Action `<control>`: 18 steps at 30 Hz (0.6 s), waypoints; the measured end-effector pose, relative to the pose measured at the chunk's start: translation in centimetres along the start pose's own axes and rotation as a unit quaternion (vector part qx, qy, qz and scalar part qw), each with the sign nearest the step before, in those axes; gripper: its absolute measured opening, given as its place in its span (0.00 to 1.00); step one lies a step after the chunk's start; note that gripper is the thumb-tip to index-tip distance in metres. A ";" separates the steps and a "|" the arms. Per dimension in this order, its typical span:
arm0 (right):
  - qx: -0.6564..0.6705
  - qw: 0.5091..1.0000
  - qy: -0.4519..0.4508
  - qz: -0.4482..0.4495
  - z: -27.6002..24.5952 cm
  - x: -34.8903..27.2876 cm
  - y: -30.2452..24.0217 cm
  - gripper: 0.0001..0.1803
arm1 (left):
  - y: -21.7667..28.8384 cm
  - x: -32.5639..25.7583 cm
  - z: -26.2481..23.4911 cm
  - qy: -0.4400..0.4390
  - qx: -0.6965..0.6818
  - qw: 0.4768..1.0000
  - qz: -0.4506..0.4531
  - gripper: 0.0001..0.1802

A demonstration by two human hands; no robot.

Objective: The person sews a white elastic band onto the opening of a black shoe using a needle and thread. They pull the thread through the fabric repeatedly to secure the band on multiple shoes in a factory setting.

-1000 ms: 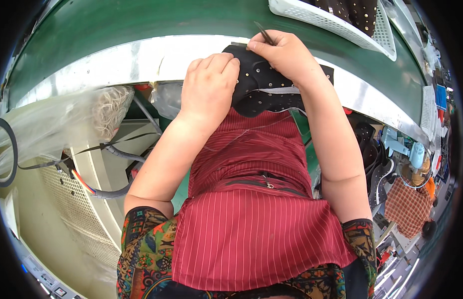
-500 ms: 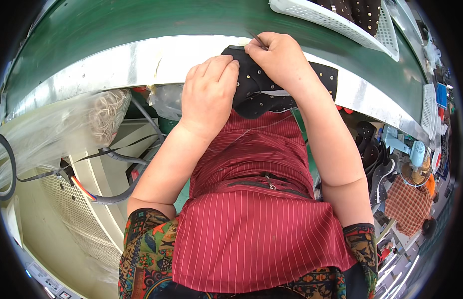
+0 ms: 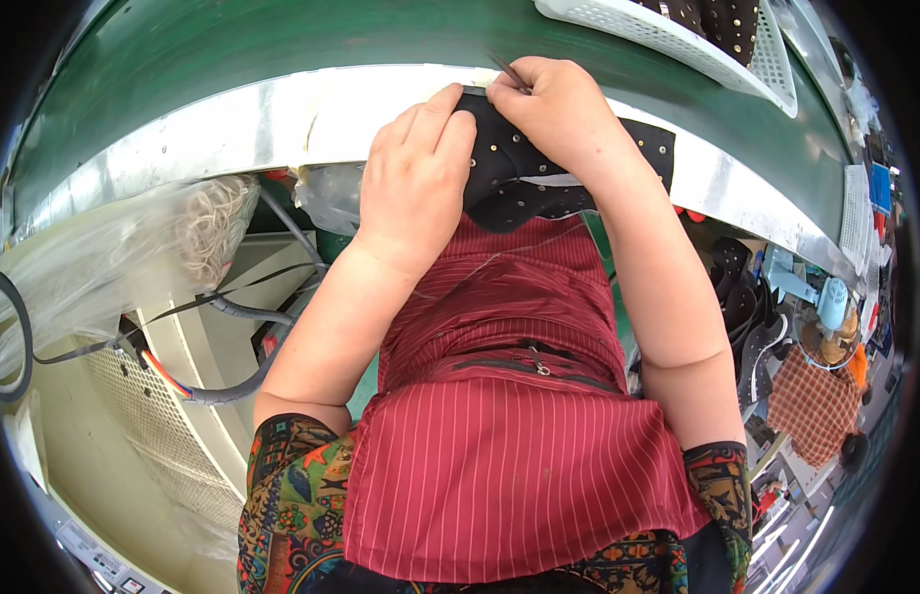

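A black sheet of flexible material with small metal studs (image 3: 509,163) hangs over the white front strip of the bench, reaching down to my apron; a pale slit or strip shows across it. My left hand (image 3: 420,173) grips its upper left edge, index finger stretched along the top, the thumb hidden. At the upper edge, my right hand (image 3: 559,109) is closed round a thin dark pointed tool (image 3: 514,75), whose tip points up and left. Its fingertips meet the black sheet's top edge, and its forearm covers part of the right side.
Ahead runs a green bench top (image 3: 381,35) with a white edge (image 3: 232,129). A white perforated basket (image 3: 668,45) holds more studded dark pieces at the upper right. To the left are a clear bag of cord loops (image 3: 217,228) and cables. A person in checked cloth (image 3: 816,406) is at the far right.
My left index finger has straightened and moved up to the sheet's top edge. The right hand and its tool have shifted only slightly upward.
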State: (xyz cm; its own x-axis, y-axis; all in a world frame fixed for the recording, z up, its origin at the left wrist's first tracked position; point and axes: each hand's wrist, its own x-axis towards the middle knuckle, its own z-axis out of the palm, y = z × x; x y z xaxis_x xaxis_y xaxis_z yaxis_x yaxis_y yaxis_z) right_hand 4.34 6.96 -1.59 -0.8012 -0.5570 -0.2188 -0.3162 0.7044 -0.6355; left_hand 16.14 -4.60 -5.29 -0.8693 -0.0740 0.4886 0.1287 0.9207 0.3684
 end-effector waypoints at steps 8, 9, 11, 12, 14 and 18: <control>0.062 0.998 -0.012 0.007 -1.3 0.0 1.5 0.17 | 0.6 1.1 -0.6 -0.091 0.042 0.995 -0.010 0.14; 0.053 0.999 -0.004 0.009 -1.8 -0.4 1.7 0.17 | 0.7 1.1 -0.6 -0.097 0.047 0.994 -0.011 0.14; 0.056 0.998 -0.006 0.022 -2.3 -0.9 2.4 0.16 | 0.8 1.1 -0.6 -0.096 0.053 0.994 -0.010 0.14; 0.067 0.998 0.002 0.023 -2.4 -1.1 2.9 0.16 | 0.9 1.1 -0.6 -0.095 0.054 0.994 -0.008 0.14; 0.087 0.996 0.017 0.025 -2.5 -1.4 3.7 0.15 | 0.9 1.1 -0.5 -0.091 0.084 0.992 0.002 0.14; 0.108 0.993 0.009 0.035 -2.9 -1.3 4.2 0.19 | 1.2 1.2 -0.4 -0.089 0.124 0.988 0.019 0.22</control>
State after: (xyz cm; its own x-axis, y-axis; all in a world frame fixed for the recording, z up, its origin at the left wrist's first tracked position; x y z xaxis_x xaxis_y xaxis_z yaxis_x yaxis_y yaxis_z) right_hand 2.56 11.91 -1.88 -0.8269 -0.5005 -0.2565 -0.1437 0.6290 -0.7640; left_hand 15.42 -3.75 -3.91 -0.9393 0.0108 0.3429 0.0612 0.9888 0.1364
